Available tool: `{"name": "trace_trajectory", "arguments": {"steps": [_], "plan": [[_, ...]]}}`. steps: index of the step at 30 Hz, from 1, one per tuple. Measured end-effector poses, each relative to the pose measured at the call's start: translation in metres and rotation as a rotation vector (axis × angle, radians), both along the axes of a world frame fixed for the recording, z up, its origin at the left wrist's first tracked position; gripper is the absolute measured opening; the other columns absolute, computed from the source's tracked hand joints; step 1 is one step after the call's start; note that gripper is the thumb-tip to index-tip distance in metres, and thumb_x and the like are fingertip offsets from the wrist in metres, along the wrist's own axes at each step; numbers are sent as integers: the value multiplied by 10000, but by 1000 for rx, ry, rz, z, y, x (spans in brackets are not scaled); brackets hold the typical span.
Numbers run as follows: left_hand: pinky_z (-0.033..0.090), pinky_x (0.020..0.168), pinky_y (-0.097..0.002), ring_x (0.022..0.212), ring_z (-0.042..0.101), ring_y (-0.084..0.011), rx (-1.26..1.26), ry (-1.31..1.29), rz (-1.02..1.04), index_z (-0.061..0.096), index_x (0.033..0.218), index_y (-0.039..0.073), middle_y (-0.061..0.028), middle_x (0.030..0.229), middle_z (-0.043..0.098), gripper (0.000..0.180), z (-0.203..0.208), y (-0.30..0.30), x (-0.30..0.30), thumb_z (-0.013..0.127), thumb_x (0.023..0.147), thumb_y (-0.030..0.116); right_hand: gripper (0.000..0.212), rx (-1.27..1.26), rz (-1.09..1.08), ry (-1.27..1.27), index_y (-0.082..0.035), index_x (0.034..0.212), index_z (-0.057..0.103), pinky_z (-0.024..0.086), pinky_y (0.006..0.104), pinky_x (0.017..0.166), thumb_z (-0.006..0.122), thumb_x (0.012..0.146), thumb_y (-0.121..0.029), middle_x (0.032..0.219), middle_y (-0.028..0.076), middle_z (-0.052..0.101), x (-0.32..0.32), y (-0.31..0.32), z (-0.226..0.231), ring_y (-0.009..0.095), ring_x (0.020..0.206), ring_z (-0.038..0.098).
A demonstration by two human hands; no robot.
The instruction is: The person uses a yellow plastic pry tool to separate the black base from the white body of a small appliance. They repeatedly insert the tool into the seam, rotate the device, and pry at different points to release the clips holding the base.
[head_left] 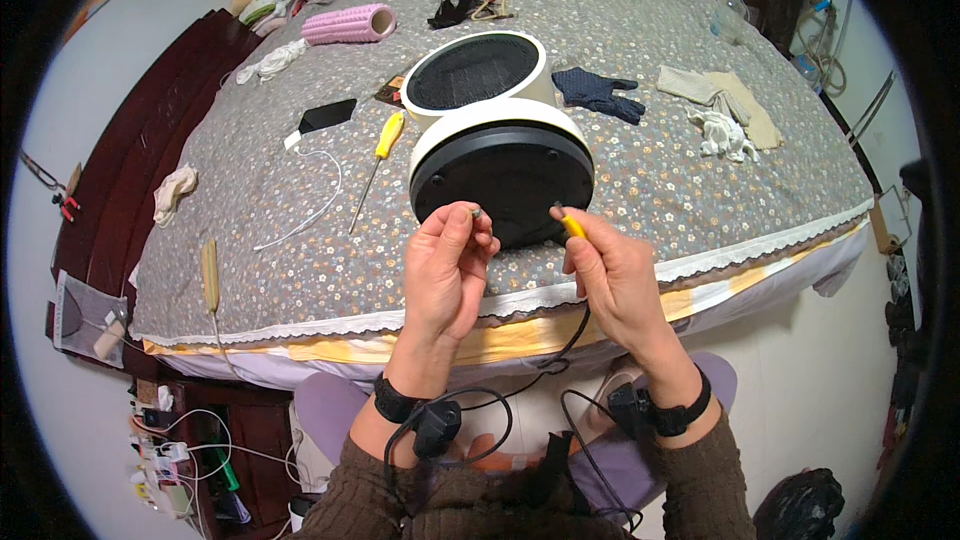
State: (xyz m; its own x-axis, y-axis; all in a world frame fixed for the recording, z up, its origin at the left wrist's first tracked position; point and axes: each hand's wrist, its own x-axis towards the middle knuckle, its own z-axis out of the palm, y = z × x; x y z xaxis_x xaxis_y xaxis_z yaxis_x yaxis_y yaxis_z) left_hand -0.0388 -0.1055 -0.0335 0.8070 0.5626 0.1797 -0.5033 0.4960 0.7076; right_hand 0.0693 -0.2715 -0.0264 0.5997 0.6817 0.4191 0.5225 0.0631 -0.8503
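Note:
My left hand is closed, thumb and fingers pinching a small greyish piece too small to name. In my right hand is a short yellow tool with a dark tip; the fingers cover most of it. Just beyond both hands, a white round appliance lies on its side on the bed, its black round base turned toward me. Behind that base is its white-rimmed part with a dark mesh face. A yellow-handled screwdriver lies left of the appliance.
The flowered bedspread holds a black phone, a white cable, a pink foam roller, a dark blue glove, pale gloves and a yellowish stick. Dark cables hang from straps on my wrists.

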Motion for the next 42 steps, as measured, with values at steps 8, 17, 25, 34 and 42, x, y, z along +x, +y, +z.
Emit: {"name": "trace_trajectory", "arguments": {"steps": [8,17,25,34,42], "plan": [[503,774,-288,808,575,-102,-5,40,-30,664,1011,40,-24,890,639,164,-9,-14,8,630,989,199,383,-10,119,-103,-22,1313,577,554,409,789,582,930,-42,1120,243,664,-9,-6,7,403,965,668],[513,784,-261,811,609,-105,61,78,-10,666,1030,21,-34,891,663,165,-8,-21,6,625,992,176,362,75,111,-187,-3,1279,601,568,400,788,601,918,-36,1106,225,681,-11,-4,9,372,947,689],[494,757,-238,804,602,-100,159,84,22,670,1034,12,-31,894,665,145,-5,-21,4,639,979,142,320,57,130,-97,14,1229,629,559,388,736,602,915,-37,1029,233,691,-11,-7,11,372,886,698],[499,761,-239,809,604,-100,166,73,49,673,1022,7,-32,902,669,140,-5,-22,5,655,969,136,331,-45,248,223,8,1267,617,529,315,646,553,947,-51,853,187,690,-10,-11,18,220,712,693],[493,763,-243,804,591,-102,139,80,73,677,1030,4,-28,896,654,181,-6,-26,13,633,990,175,334,5,216,343,9,1287,605,518,288,627,527,969,-60,795,124,681,-16,-5,13,149,685,662]]}}
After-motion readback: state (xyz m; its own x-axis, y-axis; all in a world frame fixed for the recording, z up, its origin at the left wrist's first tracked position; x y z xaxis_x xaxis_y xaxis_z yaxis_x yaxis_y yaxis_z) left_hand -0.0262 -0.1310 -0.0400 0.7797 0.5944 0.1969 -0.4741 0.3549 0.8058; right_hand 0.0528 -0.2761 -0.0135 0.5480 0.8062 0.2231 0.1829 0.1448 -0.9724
